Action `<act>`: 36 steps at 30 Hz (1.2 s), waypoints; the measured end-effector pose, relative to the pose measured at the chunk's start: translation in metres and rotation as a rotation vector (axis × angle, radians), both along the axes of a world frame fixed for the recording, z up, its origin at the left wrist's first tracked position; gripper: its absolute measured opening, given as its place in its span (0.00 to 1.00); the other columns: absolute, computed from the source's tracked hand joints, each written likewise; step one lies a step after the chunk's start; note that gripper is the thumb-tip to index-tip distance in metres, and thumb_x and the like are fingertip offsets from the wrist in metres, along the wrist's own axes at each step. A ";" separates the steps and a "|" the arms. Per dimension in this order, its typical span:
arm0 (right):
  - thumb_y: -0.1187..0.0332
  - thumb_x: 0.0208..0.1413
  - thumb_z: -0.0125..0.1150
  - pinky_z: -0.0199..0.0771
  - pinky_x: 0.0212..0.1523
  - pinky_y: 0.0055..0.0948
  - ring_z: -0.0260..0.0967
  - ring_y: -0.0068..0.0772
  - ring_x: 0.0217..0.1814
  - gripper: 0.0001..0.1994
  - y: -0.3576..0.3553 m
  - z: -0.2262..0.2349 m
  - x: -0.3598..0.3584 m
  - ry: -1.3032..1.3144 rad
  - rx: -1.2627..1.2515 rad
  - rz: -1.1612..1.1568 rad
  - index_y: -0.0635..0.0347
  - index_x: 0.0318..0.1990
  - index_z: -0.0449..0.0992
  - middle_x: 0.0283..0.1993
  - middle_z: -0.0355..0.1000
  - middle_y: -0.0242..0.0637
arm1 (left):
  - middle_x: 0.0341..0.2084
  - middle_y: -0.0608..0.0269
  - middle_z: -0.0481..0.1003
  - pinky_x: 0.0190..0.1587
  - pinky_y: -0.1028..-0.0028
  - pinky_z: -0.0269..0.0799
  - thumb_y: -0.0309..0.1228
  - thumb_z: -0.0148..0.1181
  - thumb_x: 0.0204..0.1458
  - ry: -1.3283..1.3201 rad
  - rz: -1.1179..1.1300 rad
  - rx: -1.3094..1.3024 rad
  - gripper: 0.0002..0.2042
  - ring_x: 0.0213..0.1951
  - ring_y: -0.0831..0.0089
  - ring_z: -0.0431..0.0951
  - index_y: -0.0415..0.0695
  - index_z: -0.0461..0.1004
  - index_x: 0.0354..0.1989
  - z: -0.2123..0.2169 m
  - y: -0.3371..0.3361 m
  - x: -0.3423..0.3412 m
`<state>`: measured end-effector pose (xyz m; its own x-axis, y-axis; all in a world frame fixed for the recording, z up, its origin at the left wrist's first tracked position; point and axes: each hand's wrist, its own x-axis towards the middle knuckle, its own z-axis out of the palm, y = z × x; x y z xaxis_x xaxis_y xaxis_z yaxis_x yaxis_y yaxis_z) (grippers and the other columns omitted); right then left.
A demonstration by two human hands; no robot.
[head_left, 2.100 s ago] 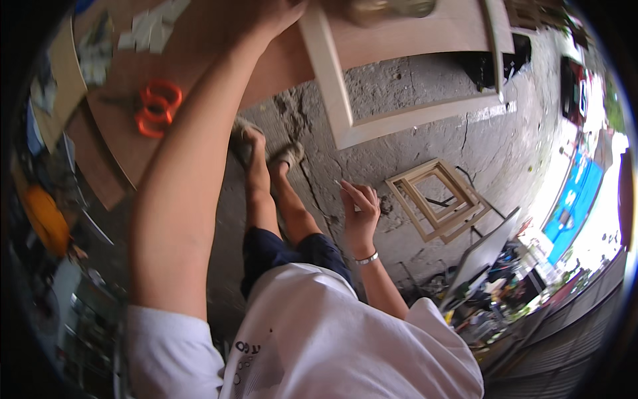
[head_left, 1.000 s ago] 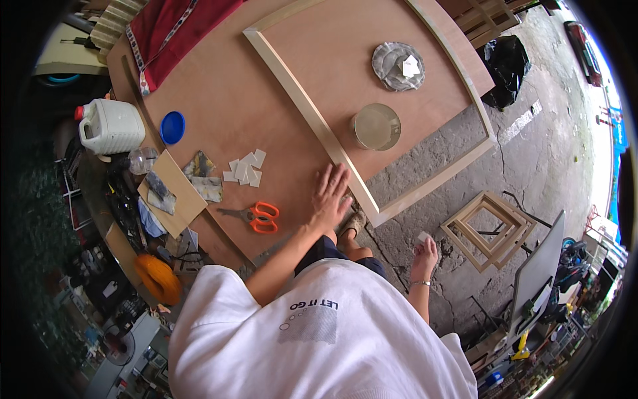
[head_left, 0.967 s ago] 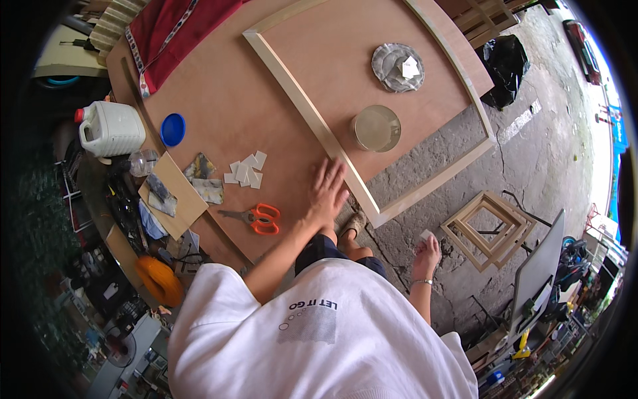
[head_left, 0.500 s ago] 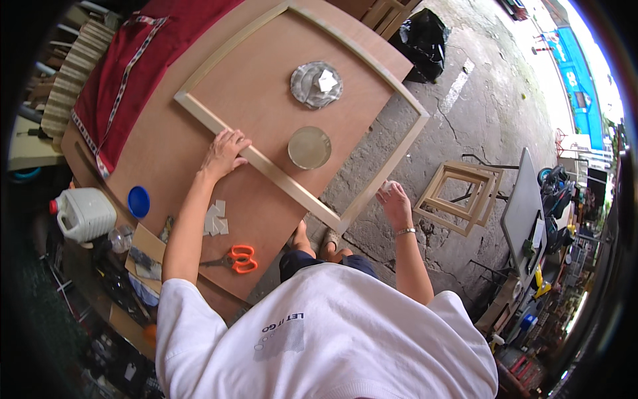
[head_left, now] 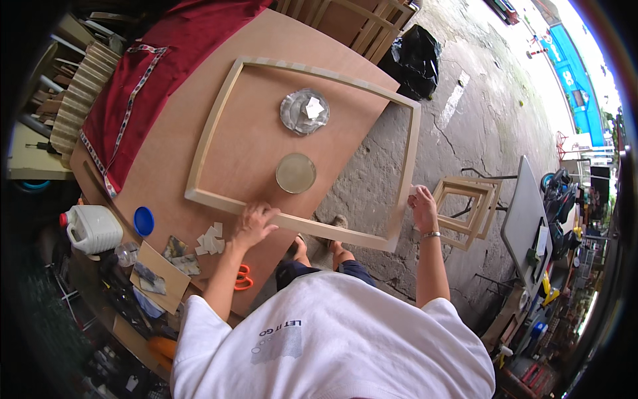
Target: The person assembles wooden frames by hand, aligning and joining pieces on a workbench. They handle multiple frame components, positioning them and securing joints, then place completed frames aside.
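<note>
A large rectangular wooden frame [head_left: 319, 229] lies on the brown table, its right part jutting out past the table's edge over the floor. My left hand [head_left: 254, 224] straddles the near rail, fingers over the top and thumb on the close side. Beside the right rail, my right hand [head_left: 423, 207] pinches a small white piece [head_left: 413, 190] against the wood; its exact form is hard to make out. Inside the frame's outline sit a round tub of cloudy liquid [head_left: 296, 173] and a silvery round dish [head_left: 304, 120] with white scraps [head_left: 314, 108] on it.
More white pieces [head_left: 211, 241] and orange-handled scissors [head_left: 244, 278] lie left of my legs. A white jug [head_left: 95, 228], blue lid [head_left: 143, 221] and red cloth [head_left: 126, 100] are at left. Smaller wooden frames [head_left: 458, 229] and a black bag [head_left: 417, 63] stand on the concrete floor.
The wooden frame has turned, its near rail now lying more level across my view. My left hand has come down and right with it; my right hand has shifted right along with the right rail.
</note>
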<state>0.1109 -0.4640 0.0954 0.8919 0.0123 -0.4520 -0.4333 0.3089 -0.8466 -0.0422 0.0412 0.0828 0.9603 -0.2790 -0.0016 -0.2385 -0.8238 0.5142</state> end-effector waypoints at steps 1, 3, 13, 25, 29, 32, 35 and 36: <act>0.64 0.67 0.57 0.64 0.43 0.24 0.65 0.17 0.36 0.04 -0.012 -0.002 0.016 -0.018 -0.001 0.048 0.52 0.40 0.75 0.36 0.71 0.20 | 0.41 0.60 0.70 0.55 0.59 0.68 0.36 0.70 0.47 0.003 0.000 -0.020 0.21 0.49 0.59 0.72 0.53 0.77 0.52 0.001 -0.013 -0.004; 0.65 0.66 0.57 0.64 0.43 0.24 0.65 0.16 0.37 0.04 -0.018 -0.001 0.049 -0.002 -0.069 0.077 0.51 0.40 0.75 0.36 0.71 0.20 | 0.41 0.60 0.70 0.54 0.59 0.68 0.33 0.68 0.49 0.011 0.005 -0.055 0.21 0.48 0.59 0.72 0.54 0.77 0.54 -0.001 -0.038 -0.011; 0.62 0.65 0.59 0.68 0.46 0.23 0.71 0.17 0.42 0.06 -0.019 -0.022 0.264 -0.140 -0.216 0.472 0.51 0.42 0.78 0.39 0.75 0.21 | 0.43 0.56 0.71 0.52 0.58 0.67 0.21 0.64 0.44 -0.148 0.320 -0.075 0.31 0.47 0.56 0.72 0.61 0.76 0.60 -0.003 -0.179 0.017; 0.64 0.57 0.63 0.72 0.40 0.29 0.68 0.21 0.38 0.12 0.078 -0.056 0.414 -0.294 -0.336 0.876 0.66 0.40 0.78 0.35 0.74 0.29 | 0.44 0.52 0.69 0.50 0.53 0.68 0.24 0.68 0.48 -0.241 0.683 0.136 0.29 0.47 0.52 0.71 0.60 0.75 0.61 -0.034 -0.325 0.076; 0.63 0.60 0.60 0.73 0.49 0.33 0.75 0.35 0.47 0.15 0.105 -0.051 0.425 -0.387 -0.479 0.967 0.67 0.46 0.78 0.43 0.79 0.41 | 0.47 0.49 0.68 0.52 0.51 0.67 0.26 0.68 0.50 -0.162 0.785 0.154 0.27 0.48 0.49 0.70 0.57 0.75 0.62 -0.042 -0.343 0.084; 0.63 0.58 0.60 0.73 0.52 0.36 0.75 0.40 0.49 0.17 0.099 -0.061 0.442 -0.490 -0.614 0.915 0.67 0.47 0.79 0.44 0.79 0.46 | 0.46 0.49 0.69 0.52 0.52 0.67 0.26 0.68 0.50 -0.165 0.787 0.131 0.27 0.48 0.49 0.70 0.57 0.75 0.62 -0.049 -0.347 0.097; 0.71 0.60 0.55 0.73 0.49 0.31 0.74 0.32 0.45 0.10 0.071 -0.020 0.440 -0.721 -0.398 0.773 0.67 0.44 0.80 0.41 0.78 0.40 | 0.47 0.51 0.70 0.53 0.53 0.68 0.27 0.66 0.52 -0.199 0.805 0.164 0.26 0.48 0.50 0.71 0.60 0.75 0.62 -0.072 -0.340 0.096; 0.70 0.61 0.56 0.72 0.48 0.30 0.73 0.28 0.45 0.11 0.059 0.003 0.426 -0.440 -0.072 0.677 0.67 0.45 0.79 0.40 0.76 0.37 | 0.48 0.51 0.70 0.53 0.54 0.68 0.27 0.66 0.53 -0.193 0.815 0.182 0.26 0.49 0.50 0.71 0.61 0.75 0.62 -0.068 -0.336 0.099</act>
<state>0.5370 -0.4053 0.0988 0.7977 0.5975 -0.0821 -0.1296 0.0369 -0.9909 0.0564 -0.2948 0.0148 0.8491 0.4871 0.2045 0.3943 -0.8420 0.3682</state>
